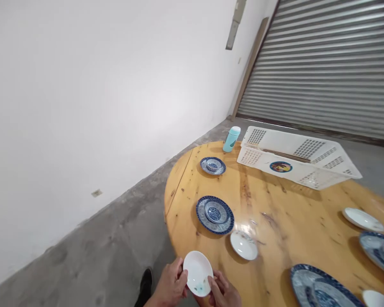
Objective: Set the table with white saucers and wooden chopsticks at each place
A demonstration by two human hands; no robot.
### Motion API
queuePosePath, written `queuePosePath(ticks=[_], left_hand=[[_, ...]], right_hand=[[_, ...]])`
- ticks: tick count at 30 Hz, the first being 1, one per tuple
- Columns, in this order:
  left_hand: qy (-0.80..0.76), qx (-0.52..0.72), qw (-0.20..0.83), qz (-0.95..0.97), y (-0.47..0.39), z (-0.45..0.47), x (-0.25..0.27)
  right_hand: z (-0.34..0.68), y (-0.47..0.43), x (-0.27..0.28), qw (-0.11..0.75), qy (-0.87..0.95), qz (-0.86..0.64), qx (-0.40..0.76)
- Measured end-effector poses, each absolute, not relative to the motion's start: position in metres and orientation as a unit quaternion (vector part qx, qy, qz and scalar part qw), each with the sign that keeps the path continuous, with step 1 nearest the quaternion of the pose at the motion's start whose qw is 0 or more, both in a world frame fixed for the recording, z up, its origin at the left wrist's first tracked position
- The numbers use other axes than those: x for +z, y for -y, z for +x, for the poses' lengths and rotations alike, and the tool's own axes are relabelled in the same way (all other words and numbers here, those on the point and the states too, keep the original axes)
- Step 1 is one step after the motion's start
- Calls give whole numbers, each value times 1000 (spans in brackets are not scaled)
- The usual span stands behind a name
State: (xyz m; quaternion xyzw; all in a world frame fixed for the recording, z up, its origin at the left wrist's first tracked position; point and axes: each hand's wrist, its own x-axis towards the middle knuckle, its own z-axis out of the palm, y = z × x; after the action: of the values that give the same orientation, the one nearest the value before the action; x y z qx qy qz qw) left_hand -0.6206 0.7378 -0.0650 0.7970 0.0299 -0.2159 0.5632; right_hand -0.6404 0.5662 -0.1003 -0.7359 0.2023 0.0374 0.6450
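Note:
Between my two hands, at the near edge of the table, is a small white dish with a faint green pattern. My left hand grips its left rim, thumb on top. On the right rim, my right hand pinches it the same way. Just beyond, another white dish lies on the table. Beside that one sits a blue-and-white plate with a smaller bowl on it. Farther back stands a similar plate carrying a small bowl.
The round wooden table also bears a white plastic basket and a light-blue bottle. Toward the right are blue-patterned plates and white dishes. A white wall and a roller shutter stand behind.

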Motion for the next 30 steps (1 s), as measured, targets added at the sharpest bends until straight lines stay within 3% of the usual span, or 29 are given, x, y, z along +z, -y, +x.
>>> queuePosePath(ticks=[11, 20, 30], left_hand=[[-85, -183, 581, 789, -936, -550, -59], [-54, -192, 611, 766, -948, -496, -73], [-24, -223, 555, 801, -935, -393, -64]], right_hand=[[-558, -766, -64, 670, -165, -717, 101], [-519, -779, -90, 623, -238, -741, 84], [-432, -770, -91, 684, -263, -679, 51]])
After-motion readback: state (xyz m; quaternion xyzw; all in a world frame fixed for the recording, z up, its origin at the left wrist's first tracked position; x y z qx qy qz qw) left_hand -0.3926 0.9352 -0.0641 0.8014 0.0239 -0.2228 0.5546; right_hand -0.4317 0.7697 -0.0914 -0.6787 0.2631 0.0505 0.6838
